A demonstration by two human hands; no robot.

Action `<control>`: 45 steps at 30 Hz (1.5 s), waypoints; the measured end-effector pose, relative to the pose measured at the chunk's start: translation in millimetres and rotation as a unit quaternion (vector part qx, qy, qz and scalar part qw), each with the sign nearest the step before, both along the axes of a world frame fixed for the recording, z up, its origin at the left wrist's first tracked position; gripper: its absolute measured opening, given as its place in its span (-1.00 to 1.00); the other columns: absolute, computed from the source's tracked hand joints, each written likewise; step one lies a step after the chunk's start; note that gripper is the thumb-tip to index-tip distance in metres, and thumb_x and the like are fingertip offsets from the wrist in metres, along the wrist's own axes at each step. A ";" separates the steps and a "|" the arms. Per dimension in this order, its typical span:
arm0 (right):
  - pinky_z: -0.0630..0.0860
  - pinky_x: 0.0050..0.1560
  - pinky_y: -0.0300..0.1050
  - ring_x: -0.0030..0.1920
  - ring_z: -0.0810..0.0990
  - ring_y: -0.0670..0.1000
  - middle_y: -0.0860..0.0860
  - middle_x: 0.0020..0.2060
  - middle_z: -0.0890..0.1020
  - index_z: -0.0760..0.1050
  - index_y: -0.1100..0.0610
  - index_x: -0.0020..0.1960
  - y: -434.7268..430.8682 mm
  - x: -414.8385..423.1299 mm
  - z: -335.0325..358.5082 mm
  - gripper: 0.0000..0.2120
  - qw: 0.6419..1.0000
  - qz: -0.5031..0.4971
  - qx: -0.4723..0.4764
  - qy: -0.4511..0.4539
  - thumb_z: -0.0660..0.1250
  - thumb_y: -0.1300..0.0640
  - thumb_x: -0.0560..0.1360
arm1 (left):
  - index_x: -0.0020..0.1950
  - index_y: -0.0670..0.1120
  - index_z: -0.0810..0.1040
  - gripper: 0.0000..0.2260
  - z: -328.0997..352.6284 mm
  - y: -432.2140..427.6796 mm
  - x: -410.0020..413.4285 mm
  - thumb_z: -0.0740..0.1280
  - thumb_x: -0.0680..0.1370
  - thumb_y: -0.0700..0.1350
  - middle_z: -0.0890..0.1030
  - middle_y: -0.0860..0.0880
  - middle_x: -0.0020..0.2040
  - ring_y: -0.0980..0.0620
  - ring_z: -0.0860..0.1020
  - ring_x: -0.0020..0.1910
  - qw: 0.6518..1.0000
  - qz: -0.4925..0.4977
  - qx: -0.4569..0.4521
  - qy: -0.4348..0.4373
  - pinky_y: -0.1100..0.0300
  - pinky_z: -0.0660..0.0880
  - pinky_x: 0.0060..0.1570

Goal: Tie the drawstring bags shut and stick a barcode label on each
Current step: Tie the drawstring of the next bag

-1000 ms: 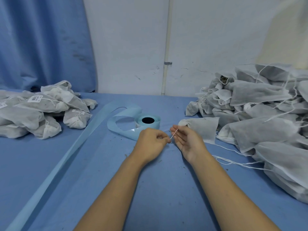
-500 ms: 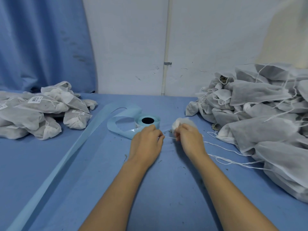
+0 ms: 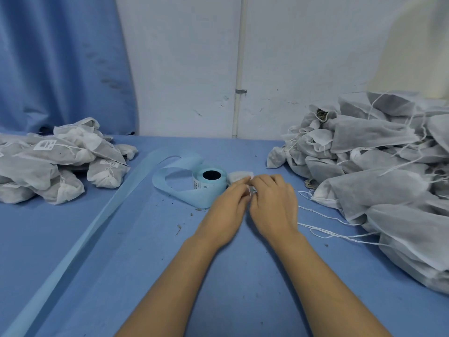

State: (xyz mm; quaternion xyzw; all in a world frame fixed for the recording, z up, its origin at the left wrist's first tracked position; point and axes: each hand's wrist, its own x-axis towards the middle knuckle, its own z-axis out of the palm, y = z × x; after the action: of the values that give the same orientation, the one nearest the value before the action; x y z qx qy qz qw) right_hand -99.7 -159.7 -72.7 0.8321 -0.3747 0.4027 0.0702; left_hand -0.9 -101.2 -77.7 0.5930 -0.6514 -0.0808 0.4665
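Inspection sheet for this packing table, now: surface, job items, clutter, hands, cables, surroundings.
Surface: blue table, scattered with dark specks.
Job's things: small bag between the hands, mostly hidden; label roll standing on end beside it, its backing strip trailing to the near left; labelled bags piled at left; unlabelled bags heaped at right.
Clutter: loose white strings trailing from the right heap across the table.
Hands: left hand and right hand meet at the fingertips, each pinching the small bag; the exact grip is hidden.
Cables: nothing seen.
Surroundings: white wall with a vertical pipe; blue curtain at left.
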 end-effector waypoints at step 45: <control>0.48 -0.25 -0.32 -0.35 0.57 -0.17 -0.02 -0.25 0.69 0.69 0.14 -0.20 -2.1 3.3 10.3 -0.79 0.587 0.307 0.590 -0.462 0.31 0.33 0.46 | -0.15 -0.12 0.54 -0.84 -2.9 -1.9 13.8 0.24 0.60 -0.26 0.63 -0.03 -0.25 0.10 0.63 -0.32 0.943 0.049 -0.022 0.329 0.33 0.49 -0.33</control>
State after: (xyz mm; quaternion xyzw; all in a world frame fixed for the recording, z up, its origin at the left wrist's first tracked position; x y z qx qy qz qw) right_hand -96.4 -161.8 -62.4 0.4593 -0.2347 0.4211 -0.7461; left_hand 13.0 -103.1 -80.5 0.5545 -0.4334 -0.2336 0.6709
